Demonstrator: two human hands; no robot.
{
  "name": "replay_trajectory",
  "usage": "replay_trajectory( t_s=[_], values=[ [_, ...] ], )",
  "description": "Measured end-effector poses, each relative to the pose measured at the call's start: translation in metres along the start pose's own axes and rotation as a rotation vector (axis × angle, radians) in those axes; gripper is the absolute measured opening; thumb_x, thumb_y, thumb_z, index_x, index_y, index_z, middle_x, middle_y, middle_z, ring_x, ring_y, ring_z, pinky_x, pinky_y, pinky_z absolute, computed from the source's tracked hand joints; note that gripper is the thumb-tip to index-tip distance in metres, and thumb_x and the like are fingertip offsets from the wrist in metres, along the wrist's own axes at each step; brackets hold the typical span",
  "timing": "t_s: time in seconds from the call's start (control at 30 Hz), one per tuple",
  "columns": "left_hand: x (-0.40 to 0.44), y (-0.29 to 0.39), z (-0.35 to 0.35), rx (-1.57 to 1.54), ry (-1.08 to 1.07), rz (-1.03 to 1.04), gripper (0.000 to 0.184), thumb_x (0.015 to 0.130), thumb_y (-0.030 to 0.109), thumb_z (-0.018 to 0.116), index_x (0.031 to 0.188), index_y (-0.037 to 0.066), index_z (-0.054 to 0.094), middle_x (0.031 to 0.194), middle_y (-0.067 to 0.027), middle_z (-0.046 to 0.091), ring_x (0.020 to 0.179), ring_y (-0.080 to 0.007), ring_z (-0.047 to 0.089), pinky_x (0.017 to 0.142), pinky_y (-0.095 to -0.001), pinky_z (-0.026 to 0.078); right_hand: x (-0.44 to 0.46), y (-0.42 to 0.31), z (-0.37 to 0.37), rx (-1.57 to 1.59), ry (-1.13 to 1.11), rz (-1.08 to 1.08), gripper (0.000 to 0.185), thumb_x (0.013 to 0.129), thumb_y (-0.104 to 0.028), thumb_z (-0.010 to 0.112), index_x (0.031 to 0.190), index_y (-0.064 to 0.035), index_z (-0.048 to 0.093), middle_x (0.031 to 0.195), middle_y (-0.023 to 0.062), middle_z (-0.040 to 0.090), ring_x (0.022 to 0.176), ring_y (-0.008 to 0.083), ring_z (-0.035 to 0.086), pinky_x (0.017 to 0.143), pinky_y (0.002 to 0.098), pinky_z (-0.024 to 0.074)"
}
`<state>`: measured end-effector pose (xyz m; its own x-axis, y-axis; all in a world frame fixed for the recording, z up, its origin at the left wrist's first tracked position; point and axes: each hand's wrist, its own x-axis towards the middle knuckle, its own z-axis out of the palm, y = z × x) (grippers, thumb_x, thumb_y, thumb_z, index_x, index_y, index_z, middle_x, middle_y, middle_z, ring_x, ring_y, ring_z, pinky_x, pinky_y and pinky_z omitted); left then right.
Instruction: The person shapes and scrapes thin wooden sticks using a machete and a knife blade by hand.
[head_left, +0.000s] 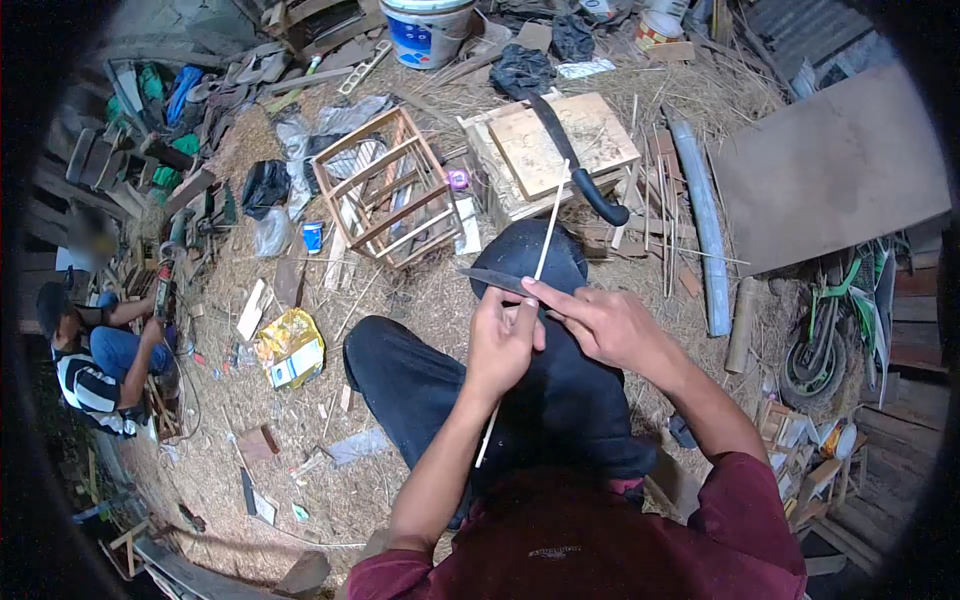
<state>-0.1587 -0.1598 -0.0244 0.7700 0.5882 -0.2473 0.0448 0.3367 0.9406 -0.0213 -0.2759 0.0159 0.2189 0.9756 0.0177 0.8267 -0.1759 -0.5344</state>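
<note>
A knife (495, 280) points left, its blade crossing a thin pale wooden strip (551, 228) above my lap. My left hand (503, 335) is closed round the blade and strip where they meet. My right hand (600, 322) comes in from the right, its index finger stretched to the same crossing and its other fingers curled; the knife's handle is hidden in it. The strip's lower end (487, 440) shows below my left hand. Beyond my knee, a machete (560, 140) with a black handle lies on a wooden block (590, 130).
A wooden frame (385, 190) stands ahead on the littered ground, near a blue cup (313, 237) and a yellow bag (290, 348). At far left another person (110, 350) sits with a tool. A large board (835, 170) and a wheel (812, 368) are at right.
</note>
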Motion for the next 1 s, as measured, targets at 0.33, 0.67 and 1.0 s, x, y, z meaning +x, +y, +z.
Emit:
replay_trajectory(
  t_s=[0.33,0.67,1.0],
  values=[
    [-0.047,-0.002,-0.019,-0.117,-0.05,-0.133,0.009,0.104,0.013,0.048,0.102,0.006,0.042,0.058,0.0016,0.045,0.047,-0.0059,0.039,0.043,-0.024,0.03,0.023,0.039,0.001,0.048,0.248,0.04,0.059,0.096,-0.019,0.058,0.15,-0.0341,0.038,0.065,0.0156,0.062,0.05,0.0288,0.061,0.048,0.0422,0.0519],
    [-0.008,0.023,-0.013,-0.172,-0.031,-0.262,0.017,0.103,0.02,0.052,0.102,0.006,0.043,0.066,-0.0159,0.065,0.032,-0.0095,0.039,0.031,-0.0235,0.027,0.017,0.036,-0.027,0.392,0.303,0.298,0.051,0.1,-0.022,0.052,0.149,-0.0095,0.041,0.11,0.0197,0.069,0.066,0.0218,0.069,0.061,0.0347,0.0532],
    [0.006,0.028,-0.002,-0.012,-0.033,-0.196,0.016,0.101,0.016,0.054,0.103,0.002,0.046,0.054,-0.0017,0.049,0.037,-0.0065,0.038,0.034,-0.0232,0.027,0.002,0.015,-0.019,-0.057,-0.176,-0.08,0.07,0.093,-0.022,0.06,0.154,-0.0337,0.028,0.07,0.0127,0.066,0.058,0.0346,0.065,0.055,0.0455,0.0549]
  ],
)
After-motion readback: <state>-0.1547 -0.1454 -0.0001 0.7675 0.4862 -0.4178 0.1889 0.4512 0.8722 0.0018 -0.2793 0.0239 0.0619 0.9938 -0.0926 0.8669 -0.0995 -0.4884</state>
